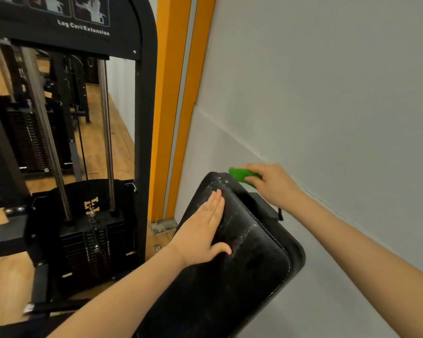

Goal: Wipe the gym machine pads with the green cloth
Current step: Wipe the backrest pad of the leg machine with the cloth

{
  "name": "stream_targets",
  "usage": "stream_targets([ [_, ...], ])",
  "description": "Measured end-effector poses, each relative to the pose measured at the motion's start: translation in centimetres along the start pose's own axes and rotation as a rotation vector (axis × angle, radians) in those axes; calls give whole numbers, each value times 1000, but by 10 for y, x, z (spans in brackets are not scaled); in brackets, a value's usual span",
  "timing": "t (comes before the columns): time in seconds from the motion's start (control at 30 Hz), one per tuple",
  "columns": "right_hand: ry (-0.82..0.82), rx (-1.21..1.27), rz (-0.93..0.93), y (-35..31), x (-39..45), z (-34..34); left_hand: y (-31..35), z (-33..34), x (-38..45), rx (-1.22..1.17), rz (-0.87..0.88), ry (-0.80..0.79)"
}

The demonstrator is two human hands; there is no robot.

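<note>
A black padded cushion (242,259) of the gym machine fills the near middle, tilted so its top edge points up and away toward the grey wall (327,93). Its surface carries pale smears and specks along the upper part.

The person's left hand (203,230) lies flat on the left side of the cushion, palm down, fingers straight and together pointing toward the top edge, thumb spread out to the right. Its grip is open and holds nothing; the bare forearm runs in from the lower left.

The right hand (271,184) reaches past the cushion's top right corner, close to the wall, wrist bent down, fingers curled around the green cloth (242,174). The cloth is bunched in that grip and sits at the cushion's top edge; whether it touches the pad cannot be told.

Behind the cushion's right side, a black bracket (266,206) juts out. Left of the cushion stands the weight stack (91,245) in its black frame (144,118), with steel guide rods (108,142). An orange door frame (171,93) rises between the machine and the wall. Wooden floor (117,132) shows beyond.
</note>
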State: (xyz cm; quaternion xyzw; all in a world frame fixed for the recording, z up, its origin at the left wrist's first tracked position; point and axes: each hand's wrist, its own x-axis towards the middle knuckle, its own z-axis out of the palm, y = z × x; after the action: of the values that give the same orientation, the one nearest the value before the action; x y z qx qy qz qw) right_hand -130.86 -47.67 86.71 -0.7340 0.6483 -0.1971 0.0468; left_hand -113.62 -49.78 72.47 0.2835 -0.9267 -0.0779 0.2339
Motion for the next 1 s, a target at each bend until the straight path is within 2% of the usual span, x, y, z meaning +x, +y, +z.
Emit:
stream_targets([
  [0.17, -117, -13, 35, -3, 40, 36, 0, -2, 0, 16, -6, -12],
  [0.5, 62, 13, -39, 10, -116, 7, 3, -7, 1, 20, -32, -56],
  [0.77, -60, -79, 39, -5, -65, 14, 22, -24, 2, 24, -109, -101],
  [1.0, 189, -16, 128, 6, -157, 27, 29, -19, -2, 39, -133, -116],
])
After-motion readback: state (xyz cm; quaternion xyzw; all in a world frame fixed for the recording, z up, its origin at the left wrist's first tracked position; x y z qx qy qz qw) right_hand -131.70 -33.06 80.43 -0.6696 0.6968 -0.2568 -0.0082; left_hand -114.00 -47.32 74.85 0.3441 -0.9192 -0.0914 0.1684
